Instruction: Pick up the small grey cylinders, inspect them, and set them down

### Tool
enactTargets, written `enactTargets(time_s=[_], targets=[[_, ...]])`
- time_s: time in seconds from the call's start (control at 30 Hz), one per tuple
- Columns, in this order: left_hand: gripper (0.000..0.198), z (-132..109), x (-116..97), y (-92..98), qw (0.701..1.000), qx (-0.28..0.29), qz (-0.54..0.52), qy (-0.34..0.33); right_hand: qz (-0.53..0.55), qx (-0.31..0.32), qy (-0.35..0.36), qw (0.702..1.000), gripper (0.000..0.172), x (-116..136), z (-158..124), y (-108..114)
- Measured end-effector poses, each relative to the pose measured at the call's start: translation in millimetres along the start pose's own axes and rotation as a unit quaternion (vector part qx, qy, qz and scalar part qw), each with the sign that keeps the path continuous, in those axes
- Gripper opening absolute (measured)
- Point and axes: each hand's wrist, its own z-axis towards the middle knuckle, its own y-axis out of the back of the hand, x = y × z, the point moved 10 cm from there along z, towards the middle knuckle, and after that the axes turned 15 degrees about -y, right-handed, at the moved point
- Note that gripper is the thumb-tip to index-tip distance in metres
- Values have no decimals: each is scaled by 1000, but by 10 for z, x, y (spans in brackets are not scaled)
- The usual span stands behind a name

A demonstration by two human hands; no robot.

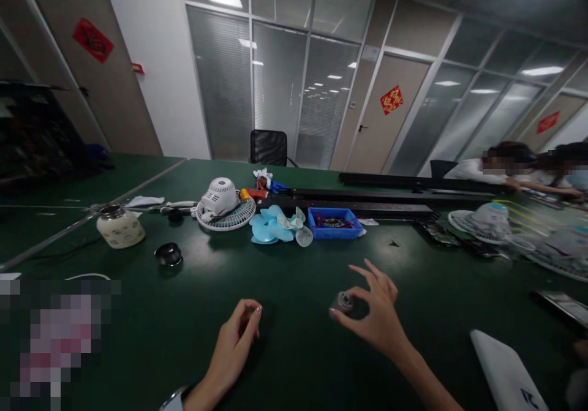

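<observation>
My right hand (pixel 377 310) pinches a small round part (pixel 343 302), greyish and see-through at the rim with a ring-shaped centre, between thumb and forefinger. Its other fingers are spread, and the part is just above the green table. Left of it, my left hand (pixel 236 343) is closed, thumb pressed on curled fingers; anything inside is hidden. Beyond both hands are light-blue and clear fan blades (pixel 275 224) and a blue bin (pixel 335 223) of wires and small parts. A white fan housing (pixel 219 198) sits on a round grille (pixel 232 218) behind to the left.
At left stand a cream patterned jar (pixel 119 227) and a black round lid (pixel 168 254). Long black bars (pixel 349 207) cross the back. A white slab (pixel 508 371) is near my right arm. More fan parts (pixel 489 220) lie right, where people (pixel 487 169) sit.
</observation>
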Motion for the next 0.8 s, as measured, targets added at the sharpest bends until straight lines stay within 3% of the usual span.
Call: enactTargets(time_s=[0.13,0.23,0.33,0.5,0.8], targets=[[33,2,-77,-37,999,20,-15,-26,135,135,77,979,32,792,-142,-487],[33,-22,-144,-17,998,34,-5,-56,216,182,77,956,30,1042,-181,-804],[30,-36,-219,-45,994,57,3,-90,252,191,64,947,29,1060,-191,-972],[27,8,-296,-194,988,99,13,-116,250,185,31,950,25,966,-240,-1041],[23,102,-342,-240,988,73,51,-123,240,165,19,956,27,921,-333,-1121]])
